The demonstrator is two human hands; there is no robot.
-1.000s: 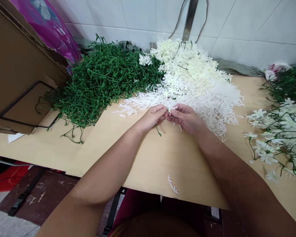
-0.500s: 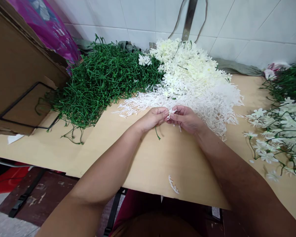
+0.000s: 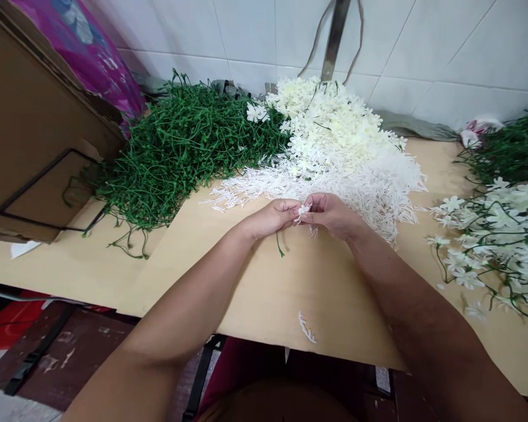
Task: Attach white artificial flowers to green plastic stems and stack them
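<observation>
From the head camera, both hands meet at the middle of the frame over the table [image 3: 264,293]. The left hand [image 3: 270,218] and the right hand [image 3: 332,214] have their fingertips pressed together on a small white flower piece [image 3: 304,209], pinching it between them. A short green stem [image 3: 279,245] hangs down from under the left hand, touching nothing that can be made out. The piece sits just in front of the pile of white sprigs [image 3: 356,187], which spreads toward the right of centre.

Compared with half a second ago, the hands have hardly moved; the fingers have closed a little tighter and the white piece shows less. The whole scene has slipped slightly down and left in the frame, a shift of the camera.

Behind the sprigs, at upper centre, lies a heap of cream flowers [image 3: 325,117]; the heap of green stems [image 3: 180,152] fills the upper left. Finished flower stems [image 3: 497,246] lie at the right edge. One loose white sprig [image 3: 307,328] lies near the table's front edge.
</observation>
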